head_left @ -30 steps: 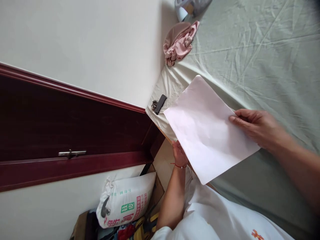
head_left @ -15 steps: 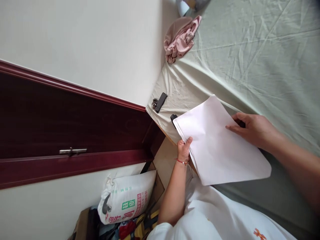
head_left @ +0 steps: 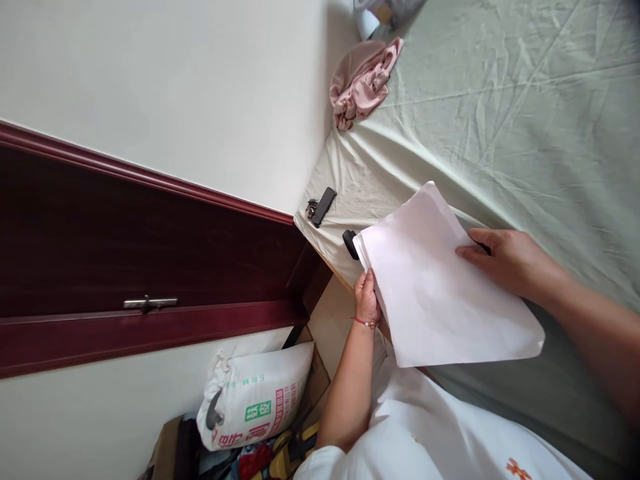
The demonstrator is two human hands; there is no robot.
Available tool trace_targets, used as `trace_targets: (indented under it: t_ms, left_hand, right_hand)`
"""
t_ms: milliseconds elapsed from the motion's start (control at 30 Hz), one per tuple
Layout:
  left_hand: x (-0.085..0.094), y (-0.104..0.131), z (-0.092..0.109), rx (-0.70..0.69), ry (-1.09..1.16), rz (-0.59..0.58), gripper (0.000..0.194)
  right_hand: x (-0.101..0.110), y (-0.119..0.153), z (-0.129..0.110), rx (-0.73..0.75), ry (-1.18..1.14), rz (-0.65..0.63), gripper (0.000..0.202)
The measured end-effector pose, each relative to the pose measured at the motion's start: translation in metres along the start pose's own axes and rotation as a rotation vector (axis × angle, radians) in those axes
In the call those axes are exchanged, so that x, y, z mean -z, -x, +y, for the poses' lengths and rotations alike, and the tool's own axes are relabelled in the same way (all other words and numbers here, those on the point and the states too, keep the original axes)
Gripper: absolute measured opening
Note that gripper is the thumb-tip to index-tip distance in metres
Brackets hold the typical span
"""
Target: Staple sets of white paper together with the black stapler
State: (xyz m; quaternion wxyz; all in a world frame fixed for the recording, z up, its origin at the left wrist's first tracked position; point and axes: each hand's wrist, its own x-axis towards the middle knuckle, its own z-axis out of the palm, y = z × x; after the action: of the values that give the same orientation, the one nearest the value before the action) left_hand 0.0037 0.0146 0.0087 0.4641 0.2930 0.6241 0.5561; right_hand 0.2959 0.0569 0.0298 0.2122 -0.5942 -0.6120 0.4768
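A small stack of white paper sheets (head_left: pixel 440 287) is held tilted over the edge of the bed, its sheet edges slightly fanned on the left side. My left hand (head_left: pixel 367 298), with a red beaded string at the wrist, grips the stack's left edge; its fingers are partly hidden under the paper. At the opposite edge my right hand (head_left: pixel 505 260) pinches the sheets, thumb on top and other fingers partly out of sight. Just past the stack's upper left corner lies a small black object (head_left: pixel 351 244), partly covered by the paper.
A black case with keys (head_left: pixel 324 207) lies on the green bed sheet (head_left: pixel 530 133). Crumpled pink cloth (head_left: pixel 363 83) rests by the wall. A dark red door (head_left: pixel 150 253) stands at left, with a printed white sack (head_left: pixel 257 393) below it.
My left thumb has moved off the top of the paper to its edge. The stack's left side has shifted slightly right, showing more of the black object. My right hand stays at its edge.
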Motion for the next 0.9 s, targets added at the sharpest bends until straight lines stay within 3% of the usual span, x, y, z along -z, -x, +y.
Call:
trace_targets:
  t_ms: [233, 733, 900]
  left_hand:
    - [-0.0025, 0.0002, -0.0007, -0.004, -0.028, 0.067, 0.043]
    - [0.0021, -0.0040, -0.0068, -0.028, -0.123, 0.151, 0.043]
    - [0.0003, -0.0021, -0.0056, -0.051, -0.129, 0.130, 0.039]
  right_hand:
    - [0.0004, -0.0002, 0.0001, -0.091, 0.010, 0.012, 0.029]
    - [0.0003, 0.0027, -0.0014, 0.002, 0.020, 0.032, 0.028]
    - [0.0004, 0.0031, -0.0025, 0.016, 0.010, 0.030, 0.028]
